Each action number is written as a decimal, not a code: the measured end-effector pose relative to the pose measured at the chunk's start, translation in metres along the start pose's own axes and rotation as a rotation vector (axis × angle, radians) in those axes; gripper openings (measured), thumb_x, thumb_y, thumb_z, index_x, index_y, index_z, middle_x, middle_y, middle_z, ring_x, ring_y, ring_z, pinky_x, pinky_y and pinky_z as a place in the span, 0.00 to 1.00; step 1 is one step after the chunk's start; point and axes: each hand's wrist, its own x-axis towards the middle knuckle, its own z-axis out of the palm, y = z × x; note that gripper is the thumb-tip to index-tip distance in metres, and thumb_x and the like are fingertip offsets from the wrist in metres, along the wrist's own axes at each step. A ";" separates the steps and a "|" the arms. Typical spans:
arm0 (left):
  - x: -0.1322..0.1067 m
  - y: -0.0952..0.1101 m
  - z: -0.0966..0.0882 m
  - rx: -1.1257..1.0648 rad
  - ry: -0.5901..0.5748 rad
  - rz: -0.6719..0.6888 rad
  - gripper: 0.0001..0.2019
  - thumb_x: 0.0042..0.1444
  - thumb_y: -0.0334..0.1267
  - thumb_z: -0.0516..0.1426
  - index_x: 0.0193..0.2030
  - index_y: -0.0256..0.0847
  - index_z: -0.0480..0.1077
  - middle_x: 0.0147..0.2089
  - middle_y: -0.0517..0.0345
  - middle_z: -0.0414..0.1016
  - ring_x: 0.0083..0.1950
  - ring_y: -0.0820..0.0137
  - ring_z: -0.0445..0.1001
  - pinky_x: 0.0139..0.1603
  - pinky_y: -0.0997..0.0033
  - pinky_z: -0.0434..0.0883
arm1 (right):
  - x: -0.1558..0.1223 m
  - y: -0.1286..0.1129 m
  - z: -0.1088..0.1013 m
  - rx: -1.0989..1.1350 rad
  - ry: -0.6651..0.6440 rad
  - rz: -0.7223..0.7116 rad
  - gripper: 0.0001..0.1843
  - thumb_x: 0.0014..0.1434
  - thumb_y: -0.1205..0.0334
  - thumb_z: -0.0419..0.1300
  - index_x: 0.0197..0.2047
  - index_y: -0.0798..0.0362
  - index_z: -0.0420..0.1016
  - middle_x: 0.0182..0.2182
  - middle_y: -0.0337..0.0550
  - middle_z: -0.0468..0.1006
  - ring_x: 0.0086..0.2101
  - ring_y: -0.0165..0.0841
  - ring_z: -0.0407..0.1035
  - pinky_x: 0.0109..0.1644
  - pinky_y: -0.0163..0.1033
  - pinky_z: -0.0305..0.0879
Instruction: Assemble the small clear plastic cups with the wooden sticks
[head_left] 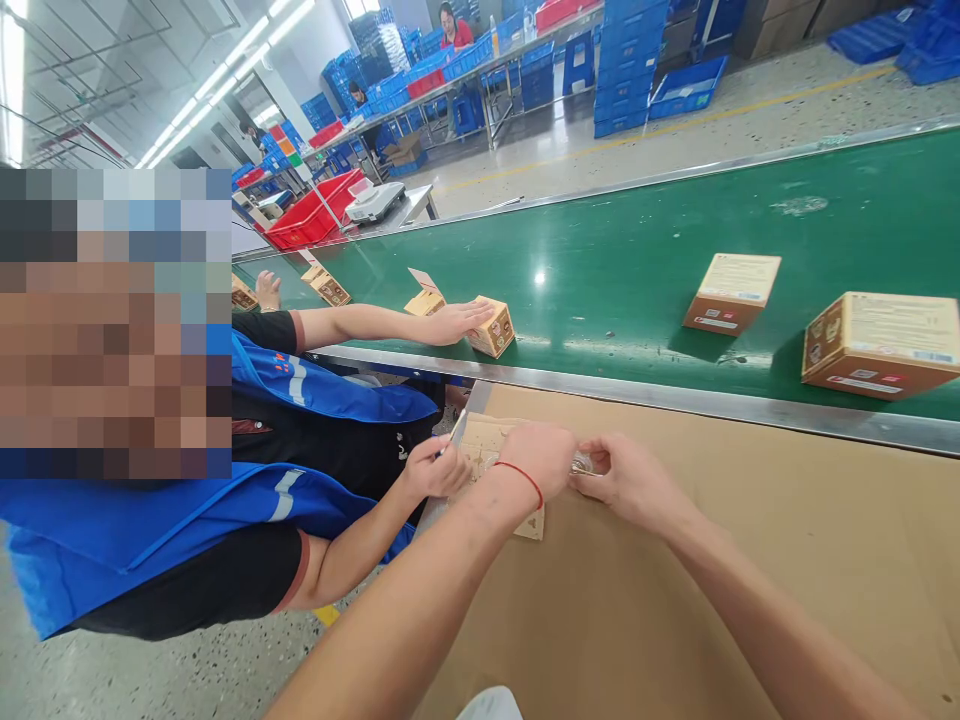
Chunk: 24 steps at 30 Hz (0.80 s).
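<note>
My left hand (536, 455), with a red string on the wrist, is closed over a flat printed cardboard piece (532, 525). Its fingertips are mostly hidden behind the back of the hand. Just to the right, my right hand (626, 482) pinches a small, clear, shiny plastic item (581, 463) between thumb and fingers. Both hands nearly meet at this item, low over the brown cardboard-covered table (720, 590). Whether the left fingers grip the plastic or the cardboard piece cannot be seen.
Beyond the table runs a green conveyor belt (600, 270) with a metal edge. Small boxes (731, 290) stand on it, a larger-looking box (881, 345) at right. At left, a co-worker's hand (457, 322) touches another box (493, 330); their other hand (435, 468) holds a thin light-coloured tool.
</note>
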 end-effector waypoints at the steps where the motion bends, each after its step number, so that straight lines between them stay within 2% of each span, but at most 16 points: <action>1: 0.001 -0.001 -0.001 0.001 -0.005 -0.002 0.10 0.60 0.35 0.55 0.45 0.46 0.76 0.50 0.53 0.79 0.52 0.65 0.79 0.47 0.67 0.73 | 0.001 0.000 0.000 0.010 0.006 0.002 0.13 0.53 0.52 0.62 0.38 0.52 0.74 0.34 0.42 0.75 0.36 0.39 0.70 0.34 0.40 0.60; 4: 0.005 -0.002 -0.001 0.003 -0.023 -0.004 0.10 0.59 0.37 0.56 0.45 0.48 0.76 0.49 0.58 0.79 0.52 0.68 0.79 0.49 0.69 0.74 | 0.001 0.003 0.002 0.032 0.019 0.005 0.14 0.51 0.51 0.61 0.38 0.51 0.72 0.35 0.42 0.74 0.37 0.39 0.69 0.35 0.41 0.60; 7: 0.007 -0.002 0.000 0.012 -0.034 -0.005 0.11 0.59 0.35 0.55 0.46 0.45 0.76 0.48 0.61 0.79 0.53 0.69 0.78 0.52 0.70 0.72 | 0.001 0.005 0.004 0.043 0.022 0.001 0.13 0.49 0.50 0.60 0.33 0.50 0.68 0.33 0.40 0.72 0.35 0.38 0.67 0.34 0.41 0.58; 9: 0.006 -0.001 0.000 0.015 -0.039 -0.003 0.13 0.60 0.35 0.53 0.47 0.41 0.76 0.47 0.60 0.78 0.54 0.68 0.78 0.52 0.69 0.72 | 0.001 0.006 0.006 0.054 0.025 0.002 0.14 0.49 0.49 0.59 0.33 0.49 0.67 0.33 0.40 0.71 0.35 0.38 0.67 0.34 0.41 0.57; 12: 0.003 0.000 -0.001 0.012 -0.042 0.003 0.15 0.60 0.33 0.51 0.47 0.36 0.76 0.46 0.58 0.77 0.55 0.65 0.78 0.52 0.68 0.71 | -0.002 0.007 0.008 0.081 0.030 0.012 0.18 0.49 0.47 0.59 0.38 0.50 0.70 0.35 0.41 0.72 0.36 0.39 0.68 0.36 0.42 0.60; 18: -0.006 -0.001 0.003 0.019 -0.028 0.007 0.09 0.59 0.36 0.56 0.44 0.46 0.76 0.47 0.57 0.79 0.51 0.66 0.80 0.49 0.66 0.76 | -0.010 0.005 0.014 0.124 0.035 0.033 0.19 0.48 0.48 0.60 0.40 0.51 0.72 0.36 0.43 0.73 0.38 0.41 0.69 0.37 0.42 0.62; 22: -0.012 0.002 0.010 0.020 -0.028 0.017 0.10 0.60 0.36 0.56 0.45 0.42 0.77 0.47 0.54 0.79 0.52 0.63 0.80 0.50 0.62 0.77 | -0.018 0.005 0.019 0.151 0.028 0.056 0.20 0.46 0.48 0.60 0.39 0.51 0.72 0.35 0.42 0.73 0.37 0.40 0.69 0.36 0.42 0.61; 24: -0.016 0.006 0.013 0.017 -0.035 0.022 0.09 0.61 0.35 0.56 0.45 0.39 0.76 0.48 0.52 0.79 0.51 0.64 0.79 0.51 0.60 0.78 | -0.023 0.007 0.020 0.166 0.024 0.073 0.20 0.45 0.48 0.60 0.39 0.51 0.72 0.36 0.42 0.74 0.37 0.40 0.69 0.36 0.42 0.61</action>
